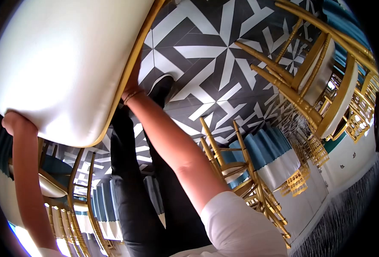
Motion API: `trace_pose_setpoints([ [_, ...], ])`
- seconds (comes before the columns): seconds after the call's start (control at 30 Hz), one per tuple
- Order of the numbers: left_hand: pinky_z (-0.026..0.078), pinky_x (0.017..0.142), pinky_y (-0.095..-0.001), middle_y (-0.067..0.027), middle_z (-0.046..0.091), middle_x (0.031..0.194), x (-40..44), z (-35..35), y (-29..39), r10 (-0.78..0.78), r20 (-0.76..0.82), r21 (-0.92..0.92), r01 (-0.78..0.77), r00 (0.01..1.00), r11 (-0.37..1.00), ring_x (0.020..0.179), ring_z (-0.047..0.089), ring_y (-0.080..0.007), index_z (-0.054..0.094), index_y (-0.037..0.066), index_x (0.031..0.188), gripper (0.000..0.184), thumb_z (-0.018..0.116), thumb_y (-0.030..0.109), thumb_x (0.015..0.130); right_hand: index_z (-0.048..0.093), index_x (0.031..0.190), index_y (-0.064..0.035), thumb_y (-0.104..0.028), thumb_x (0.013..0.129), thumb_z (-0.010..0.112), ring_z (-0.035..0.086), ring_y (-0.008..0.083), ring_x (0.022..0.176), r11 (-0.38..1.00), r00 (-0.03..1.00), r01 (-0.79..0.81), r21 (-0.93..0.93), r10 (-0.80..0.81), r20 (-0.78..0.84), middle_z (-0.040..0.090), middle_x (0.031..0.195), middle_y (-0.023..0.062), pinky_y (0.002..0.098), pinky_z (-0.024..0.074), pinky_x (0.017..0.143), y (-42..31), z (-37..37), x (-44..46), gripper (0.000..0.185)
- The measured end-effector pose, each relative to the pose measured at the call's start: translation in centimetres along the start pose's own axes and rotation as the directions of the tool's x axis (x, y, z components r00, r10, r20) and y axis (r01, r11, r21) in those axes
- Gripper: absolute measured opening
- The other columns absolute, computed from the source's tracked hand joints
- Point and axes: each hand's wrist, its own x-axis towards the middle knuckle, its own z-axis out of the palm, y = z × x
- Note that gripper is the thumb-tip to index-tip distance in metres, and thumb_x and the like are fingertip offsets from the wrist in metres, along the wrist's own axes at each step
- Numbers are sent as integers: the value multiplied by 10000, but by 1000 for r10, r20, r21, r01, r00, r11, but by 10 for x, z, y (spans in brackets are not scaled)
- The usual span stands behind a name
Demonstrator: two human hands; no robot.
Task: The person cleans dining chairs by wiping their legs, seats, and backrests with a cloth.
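A gold chair with a white cushioned seat fills the upper left, close to the camera and tilted. My left hand is closed round the seat's near left edge, its fingertips out of sight. At the seat's gold right rim, my right hand grips from the side, mostly hidden behind the frame, with a thin band at the wrist. The chair's legs and back cannot be made out.
Patterned black and white tiles cover the floor. Several gold chairs stand at the right, with more chairs at the lower left. Tables with blue and white cloths stand among them. My shoe is just beyond my right wrist.
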Motion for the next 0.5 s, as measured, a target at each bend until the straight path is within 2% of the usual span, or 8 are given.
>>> trace_pose_setpoints([
  [0.03, 516, 962, -412, -221, 563, 1300, -1, 1, 1, 9, -2, 3, -9, 1000, 1000, 1149, 593, -338, 488, -71, 1326, 501, 294, 171, 932, 220, 1509, -14, -291, 943, 584, 87, 395, 1471, 1000, 1000, -6, 11, 6, -6, 173, 1571, 230, 477, 144, 1195, 12, 12, -24, 728],
  [0.07, 517, 962, -412, -221, 563, 1300, -2, 1, 2, 14, -6, 8, -14, 1000, 1000, 1150, 592, -338, 487, -71, 1327, 502, 293, 171, 933, 234, 1503, -11, -236, 931, 593, 128, 390, 1461, 977, 991, -137, 166, 136, 16, 188, 1565, 230, 458, 176, 1184, 17, 23, -51, 712],
  [0.17, 517, 962, -412, -221, 562, 1302, -9, 5, 1, 29, -5, 10, -29, 1000, 1000, 1151, 592, -338, 485, -72, 1329, 502, 292, 173, 936, 275, 1485, -1, -69, 895, 622, 251, 376, 1430, 688, 879, -463, 559, 437, 191, 232, 1548, 230, 403, 271, 1152, 16, 49, -107, 688],
  [0.23, 518, 962, -412, -221, 562, 1303, -10, 7, 4, 38, -6, 17, -38, 999, 999, 1152, 592, -338, 484, -72, 1330, 502, 290, 174, 938, 460, 1369, -9, -7, 864, 602, 326, 427, 1381, 922, 952, -279, 270, 230, 200, 370, 1465, 228, 438, 363, 1110, 8, 43, -123, 524],
  [0.3, 518, 962, -411, -221, 561, 1304, -12, 9, 5, 54, 0, 21, -54, 999, 998, 1153, 592, -339, 483, -72, 1332, 502, 289, 175, 939, 549, 1255, -4, 11, 820, 609, 345, 466, 1349, 902, 947, -298, 311, 239, 215, 451, 1392, 212, 463, 409, 1082, 4, 41, -122, 440],
  [0.33, 518, 962, -411, -221, 561, 1305, -13, 11, 5, 64, 7, 21, -64, 998, 998, 1153, 592, -339, 482, -72, 1332, 502, 289, 175, 940, 554, 1247, -1, 34, 786, 614, 329, 476, 1355, 956, 960, 232, -180, -195, 201, 432, 1410, 191, 472, 392, 1101, 3, 31, -117, 466],
  [0.43, 519, 961, -411, -221, 560, 1306, -18, 11, 7, 89, 14, 28, -89, 996, 996, 1155, 591, -339, 481, -73, 1335, 503, 287, 177, 943, 574, 1220, -3, 75, 766, 608, 330, 454, 1365, 926, 925, 288, -245, -202, 323, 409, 1427, 193, 462, 382, 1116, -4, 15, -137, 462],
  [0.5, 519, 961, -411, -221, 560, 1308, -19, 10, 7, 87, 6, 27, -88, 996, 996, 1156, 591, -339, 479, -73, 1336, 503, 285, 177, 945, 573, 1226, -6, 116, 751, 588, 325, 422, 1381, 939, 934, 271, -211, -204, 294, 381, 1460, 172, 443, 370, 1133, -8, -1, -161, 490],
])
